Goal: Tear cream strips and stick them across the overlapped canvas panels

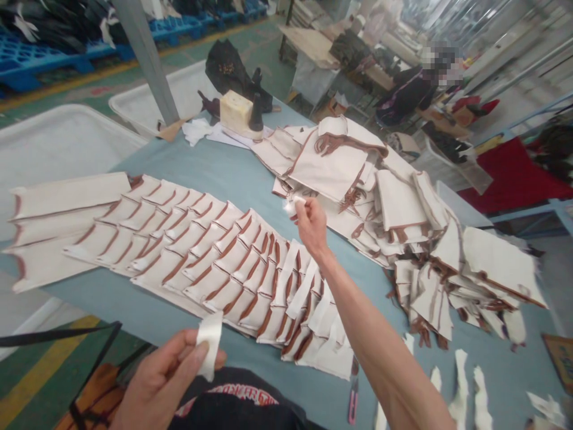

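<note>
My left hand is at the near edge of the blue-grey table, pinching a white fabric strip between thumb and fingers. My right hand is raised over the middle of the table, holding a small white scrap in its fingertips. Beneath and left of it, cream canvas pieces with brown leather edging lie overlapped in a long row. A loose heap of similar pieces lies to the right. Several white strips lie near the lower right.
A pink-handled cutting tool lies by the near table edge. A pale block and a black cone stand at the far side, beside white plastic tubs. A person stands beyond, near a red cloth.
</note>
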Demonstrator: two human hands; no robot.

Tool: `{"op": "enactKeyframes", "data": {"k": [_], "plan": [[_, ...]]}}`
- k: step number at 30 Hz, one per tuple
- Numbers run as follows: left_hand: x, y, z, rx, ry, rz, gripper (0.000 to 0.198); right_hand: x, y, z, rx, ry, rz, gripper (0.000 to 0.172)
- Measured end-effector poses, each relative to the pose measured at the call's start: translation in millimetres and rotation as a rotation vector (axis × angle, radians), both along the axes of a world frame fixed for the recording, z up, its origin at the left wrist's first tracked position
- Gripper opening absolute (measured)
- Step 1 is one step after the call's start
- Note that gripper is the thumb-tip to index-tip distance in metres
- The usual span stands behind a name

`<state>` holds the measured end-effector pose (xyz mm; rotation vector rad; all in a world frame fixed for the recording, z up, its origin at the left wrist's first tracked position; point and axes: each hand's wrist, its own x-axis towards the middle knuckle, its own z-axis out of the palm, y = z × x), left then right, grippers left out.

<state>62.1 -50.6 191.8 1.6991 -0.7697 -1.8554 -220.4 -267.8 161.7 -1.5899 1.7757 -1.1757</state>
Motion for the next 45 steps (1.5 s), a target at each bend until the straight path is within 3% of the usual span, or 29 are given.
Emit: {"op": "enactKeyframes", "data": {"k": [3,6,10,14,18,23,26,29,32,37,45], "plan": [[6.7,-8.6,-3.8,-0.028,-0.071,0.143,0.056,9.6,44.2,-18.1,0.001,0.267,0.084,0.028],[15.8,-14.2,-15.8,-0.066,-0.075,0.155,0.056,20.5,87.5,-37.0,-0.053,0.533,0.235,0.026],[21.9,-15.1,-32.0,-0.093,-0.024,0.121,0.058,35.4,125.6,-59.1,-0.101,0.609,0.355,0.018],[15.4,-12.5,-33.4,-0.121,0.009,0.136,0.054,44.0,148.4,-64.1,-0.132,0.633,0.432,0.008],[-0.3,-13.7,-19.2,-0.010,0.204,0.215,0.062,46.8,175.9,-40.5,-0.138,0.504,0.432,0.029],[-18.0,-21.7,7.1,0.129,0.443,0.247,0.067,56.0,209.8,21.6,-0.167,0.322,0.291,0.028],[-22.7,-26.1,19.6,0.112,0.502,0.212,0.062,71.1,221.6,59.6,-0.262,0.324,0.317,0.028],[-24.7,-28.2,26.8,0.092,0.564,0.177,0.053,87.5,226.4,81.3,-0.322,0.365,0.383,0.026],[-25.6,-27.0,29.4,0.048,0.613,0.094,0.042,96.9,228.2,82.8,-0.367,0.471,0.363,0.022],[-28.1,-19.9,27.6,0.077,0.617,0.056,0.042,95.5,235.9,67.0,-0.344,0.632,0.280,0.018],[-52.9,3.2,33.5,0.048,0.523,0.082,0.050,74.8,256.7,59.7,-0.302,0.488,0.313,0.014]]}}
